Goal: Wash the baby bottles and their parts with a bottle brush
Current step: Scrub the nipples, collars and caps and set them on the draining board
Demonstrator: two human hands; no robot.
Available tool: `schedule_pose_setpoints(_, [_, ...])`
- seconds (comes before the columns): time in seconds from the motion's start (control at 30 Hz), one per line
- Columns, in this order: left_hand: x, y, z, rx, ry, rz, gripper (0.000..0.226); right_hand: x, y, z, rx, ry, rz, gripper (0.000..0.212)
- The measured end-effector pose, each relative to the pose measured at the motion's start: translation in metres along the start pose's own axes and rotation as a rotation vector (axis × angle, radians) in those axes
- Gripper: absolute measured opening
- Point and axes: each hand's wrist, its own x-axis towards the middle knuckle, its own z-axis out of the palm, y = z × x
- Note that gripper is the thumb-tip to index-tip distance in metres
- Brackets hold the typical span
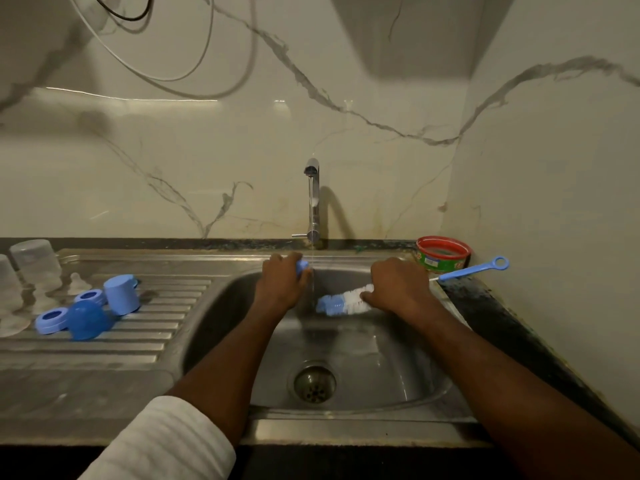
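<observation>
Blue-white bottle brush (346, 303) over steel sink (398, 382) rim.

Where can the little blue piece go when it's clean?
The ribbed steel drainboard has bare grooves in front of the blue plastic rings and caps, towards the counter edge. Further back it is crowded: clear plastic bottles and teats stand there. Inside the steel sink basin, the floor around the drain is bare, but water runs there.
</observation>
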Motion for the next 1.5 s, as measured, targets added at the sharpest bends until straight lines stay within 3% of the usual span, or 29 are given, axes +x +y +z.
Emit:
schedule_pose_setpoints(0.1, [-0.002, -0.001, -0.003, -0.051, 0.033, -0.036, 0.041, -0.001, -0.003, 0.001, -0.032, -0.013, -0.003, 0.046])
schedule_pose_setpoints(0.2, [-0.009, -0.009, 0.001, 0.032, -0.208, -0.117, 0.028, -0.004, -0.005, 0.003, -0.071, -0.036, -0.031, 0.046])
schedule_pose_setpoints(0.33, [-0.006, -0.005, -0.005, -0.049, -0.053, -0.069, 0.025, -0.005, -0.005, -0.001, -0.012, 0.03, 0.003, 0.046])
schedule_pose_setpoints(0.43, [-0.01, -0.006, -0.004, -0.017, -0.175, -0.102, 0.024, -0.008, -0.004, 0.003, -0.042, -0.037, -0.024, 0.048])
schedule_pose_setpoints(0.57, [-0.009, -0.005, -0.011, -0.082, -0.063, -0.102, 0.027, -0.007, -0.004, -0.001, 0.01, 0.055, 0.008, 0.048])
schedule_pose_setpoints(0.67, [-0.014, -0.01, -0.011, 0.031, -0.261, -0.182, 0.026, -0.008, -0.003, 0.001, -0.021, 0.008, -0.009, 0.047])
schedule_pose_setpoints(0.7, [-0.016, -0.011, -0.011, 0.046, -0.26, -0.206, 0.026, -0.01, -0.002, 0.002, -0.035, -0.011, -0.017, 0.046])
schedule_pose_setpoints(0.83, [-0.01, 0.0, -0.023, -0.086, 0.131, -0.089, 0.028, -0.007, -0.002, -0.005, 0.022, 0.105, 0.025, 0.048])
schedule_pose_setpoints(0.87, [-0.009, 0.001, -0.024, -0.108, 0.168, -0.074, 0.028, -0.006, -0.003, -0.006, 0.041, 0.123, 0.036, 0.048])
schedule_pose_setpoints(0.9, [-0.01, 0.0, -0.024, -0.103, 0.139, -0.084, 0.027, -0.007, -0.004, -0.006, 0.045, 0.106, 0.035, 0.048])
schedule_pose_setpoints(1.0, [-0.017, -0.014, -0.013, 0.02, -0.197, -0.21, 0.022, -0.011, -0.005, 0.002, -0.016, -0.032, -0.023, 0.045])
schedule_pose_setpoints(1.03, [-0.017, -0.015, -0.013, 0.034, -0.236, -0.228, 0.022, -0.011, -0.004, 0.002, -0.023, -0.042, -0.032, 0.044])
schedule_pose_setpoints(1.17, [-0.008, -0.007, -0.016, -0.081, 0.003, -0.154, 0.024, -0.007, -0.002, -0.005, 0.051, 0.06, 0.014, 0.047])
schedule_pose_setpoints(1.3, [-0.013, -0.013, -0.008, 0.019, -0.254, -0.225, 0.019, -0.014, -0.003, -0.001, -0.011, -0.044, -0.023, 0.044])
schedule_pose_setpoints(1.5, [-0.014, -0.006, -0.013, -0.018, -0.212, -0.223, 0.024, -0.016, -0.013, -0.008, 0.062, 0.031, -0.003, 0.046])
